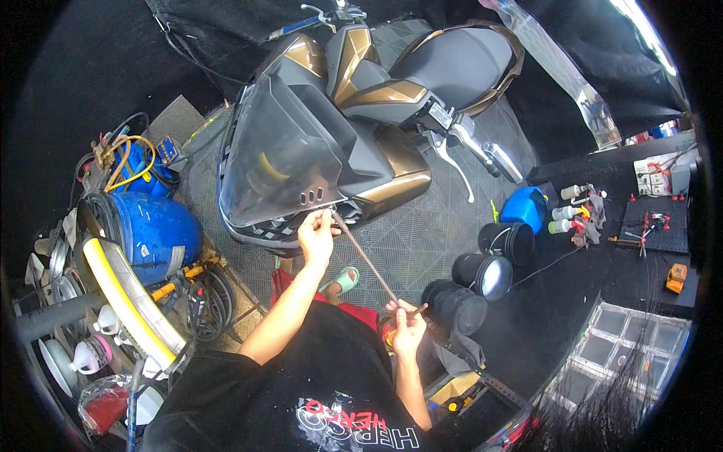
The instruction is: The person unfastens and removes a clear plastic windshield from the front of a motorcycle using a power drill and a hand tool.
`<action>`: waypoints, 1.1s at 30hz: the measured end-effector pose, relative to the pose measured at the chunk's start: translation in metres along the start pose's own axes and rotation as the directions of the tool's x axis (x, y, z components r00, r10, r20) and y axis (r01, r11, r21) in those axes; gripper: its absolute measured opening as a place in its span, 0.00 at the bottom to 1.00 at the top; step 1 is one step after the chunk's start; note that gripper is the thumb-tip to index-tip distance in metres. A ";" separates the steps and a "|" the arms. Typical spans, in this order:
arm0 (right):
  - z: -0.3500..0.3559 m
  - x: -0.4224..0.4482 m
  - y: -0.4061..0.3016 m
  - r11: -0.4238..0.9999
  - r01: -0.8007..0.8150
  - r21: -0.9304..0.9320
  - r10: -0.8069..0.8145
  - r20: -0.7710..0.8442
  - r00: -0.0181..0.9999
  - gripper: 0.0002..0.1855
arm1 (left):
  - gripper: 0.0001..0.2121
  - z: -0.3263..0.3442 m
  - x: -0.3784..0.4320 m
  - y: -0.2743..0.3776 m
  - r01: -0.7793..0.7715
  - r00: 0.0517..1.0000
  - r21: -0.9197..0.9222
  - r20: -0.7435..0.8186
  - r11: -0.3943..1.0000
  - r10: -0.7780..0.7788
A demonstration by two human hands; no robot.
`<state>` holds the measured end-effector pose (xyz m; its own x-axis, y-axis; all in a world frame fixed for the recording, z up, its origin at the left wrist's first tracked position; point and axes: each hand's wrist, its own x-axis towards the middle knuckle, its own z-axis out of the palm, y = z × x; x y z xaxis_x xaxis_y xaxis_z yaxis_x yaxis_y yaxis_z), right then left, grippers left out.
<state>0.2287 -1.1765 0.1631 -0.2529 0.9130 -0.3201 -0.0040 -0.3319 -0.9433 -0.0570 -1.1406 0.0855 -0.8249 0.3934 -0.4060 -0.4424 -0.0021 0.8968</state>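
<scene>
A maxi-scooter with a grey and gold body stands in front of me, its front end to the left. My left hand pinches near the lower edge of the tinted windscreen, close to its small slots. From there a long-shafted metal wrench slants down to the right. My right hand is closed around its handle end, and a short bar sticks out past the fingers. The wrench's far tip is at the fairing by my left fingers; the fastener there is too small to make out.
On the left stand a blue drum, an air hose and a rack with bottles. Black buckets and a blue jug are to the right. Beyond them are spray bottles and a pegboard.
</scene>
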 end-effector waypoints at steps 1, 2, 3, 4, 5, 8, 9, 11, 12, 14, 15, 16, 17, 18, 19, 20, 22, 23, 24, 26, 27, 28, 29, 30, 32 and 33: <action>-0.002 0.001 0.000 1.000 0.005 0.000 -0.005 0.022 1.000 0.11 | 0.09 0.000 0.000 0.001 -0.004 1.000 -0.004 0.011 1.000 0.005; -0.003 0.002 0.001 1.000 -0.001 -0.008 0.001 0.006 1.000 0.11 | 0.09 0.001 -0.001 0.001 -0.012 1.000 -0.010 0.021 1.000 0.012; -0.005 0.003 0.001 1.000 0.005 -0.022 -0.005 0.016 1.000 0.11 | 0.09 0.001 -0.001 0.002 -0.014 1.000 -0.012 0.020 1.000 0.014; -0.006 0.004 0.002 0.999 0.025 -0.025 -0.024 0.041 0.999 0.11 | 0.09 0.001 -0.001 0.002 -0.024 0.999 -0.015 0.032 1.000 0.025; -0.007 0.005 0.002 0.999 0.016 -0.032 -0.015 0.025 1.000 0.11 | 0.09 0.001 -0.001 0.002 -0.029 0.999 -0.004 0.037 1.000 0.029; -0.011 0.007 0.003 1.000 0.028 -0.010 -0.028 0.026 0.999 0.11 | 0.08 0.000 -0.003 0.003 -0.047 0.998 0.004 0.052 0.999 0.047; -0.012 0.008 0.003 1.000 0.029 -0.011 -0.029 0.029 0.999 0.11 | 0.08 0.000 -0.003 0.003 -0.041 0.998 0.007 0.044 0.999 0.040; -0.014 0.008 0.001 0.999 0.031 -0.008 -0.031 0.027 0.999 0.11 | 0.08 -0.002 -0.005 0.005 -0.057 0.995 0.006 0.078 0.998 0.057; -0.016 0.008 0.000 0.998 0.051 -0.021 -0.050 0.048 0.998 0.11 | 0.08 -0.003 -0.006 0.008 -0.038 0.997 0.019 0.070 0.999 0.037; -0.018 0.007 -0.005 0.997 0.074 -0.027 -0.072 0.065 0.995 0.11 | 0.07 -0.006 -0.009 0.014 -0.064 0.993 -0.007 0.099 0.998 0.064; -0.020 0.006 -0.008 0.996 0.084 -0.042 -0.081 0.072 0.994 0.10 | 0.07 -0.008 -0.011 0.019 -0.075 0.987 -0.002 0.142 0.997 0.074; -0.022 0.005 -0.011 0.993 0.107 -0.050 -0.102 0.093 0.990 0.10 | 0.07 -0.010 -0.013 0.025 -0.069 0.985 0.007 0.161 0.998 0.067; -0.025 0.003 -0.015 0.994 0.098 -0.050 -0.094 0.073 0.993 0.10 | 0.06 -0.011 -0.015 0.031 -0.113 0.977 -0.005 0.182 0.994 0.112; -0.027 0.001 -0.019 0.996 0.090 -0.013 -0.089 0.086 0.992 0.10 | 0.06 -0.014 -0.018 0.038 -0.115 0.971 -0.024 0.207 0.993 0.118; -0.030 -0.001 -0.022 0.995 0.093 0.038 -0.097 0.113 0.989 0.10 | 0.06 -0.015 -0.021 0.045 -0.142 0.961 -0.018 0.235 0.990 0.142; -0.033 -0.004 -0.025 0.996 0.089 0.030 -0.091 0.090 0.992 0.10 | 0.06 -0.017 -0.024 0.052 -0.159 0.955 -0.026 0.250 0.987 0.161; -0.039 -0.012 -0.031 0.984 0.132 0.116 -0.146 0.120 0.982 0.09 | 0.06 -0.020 -0.032 0.066 -0.162 0.945 -0.011 0.286 0.987 0.159; -0.042 -0.016 -0.033 0.982 0.143 0.120 -0.158 0.119 0.980 0.08 | 0.06 -0.020 -0.036 0.072 -0.186 0.932 -0.044 0.307 0.982 0.191; -0.045 -0.021 -0.035 0.983 0.144 0.112 -0.154 0.087 0.984 0.08 | 0.06 -0.020 -0.040 0.078 -0.214 0.917 -0.109 0.320 0.971 0.238; -0.048 -0.033 -0.038 0.976 0.173 0.133 -0.186 0.092 0.978 0.08 | 0.08 -0.021 -0.047 0.090 -0.235 0.900 -0.044 0.368 0.971 0.235; -0.048 -0.039 -0.039 0.974 0.176 0.146 -0.189 0.079 0.979 0.08 | 0.08 -0.019 -0.050 0.096 -0.250 0.878 -0.037 0.413 0.968 0.243; -0.046 -0.045 -0.039 0.970 0.191 0.148 -0.198 0.039 0.979 0.08 | 0.08 -0.018 -0.052 0.103 -0.264 0.850 -0.084 0.451 0.961 0.273; -0.043 -0.052 -0.038 0.963 0.189 0.190 -0.196 0.014 0.981 0.09 | 0.08 -0.017 -0.054 0.110 -0.295 0.828 -0.054 0.483 0.954 0.284; -0.038 -0.058 -0.038 0.950 0.199 0.240 -0.205 -0.001 0.979 0.10 | 0.08 -0.015 -0.055 0.117 -0.326 0.801 -0.052 0.516 0.944 0.305; -0.024 -0.071 -0.036 0.936 0.237 0.261 -0.228 -0.066 0.971 0.10 | 0.08 -0.010 -0.051 0.132 -0.485 0.657 -0.115 0.606 0.867 0.448; -0.017 -0.080 -0.036 0.927 0.221 0.303 -0.204 -0.088 0.975 0.10 | 0.08 -0.007 -0.049 0.139 -0.533 0.611 -0.082 0.651 0.842 0.450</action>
<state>0.2650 -1.2336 0.2210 -0.1602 0.9788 -0.1278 -0.3531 -0.1778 -0.9185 -0.0799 -1.1665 0.2286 -0.4744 0.8379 0.2699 0.0385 -0.2866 0.9573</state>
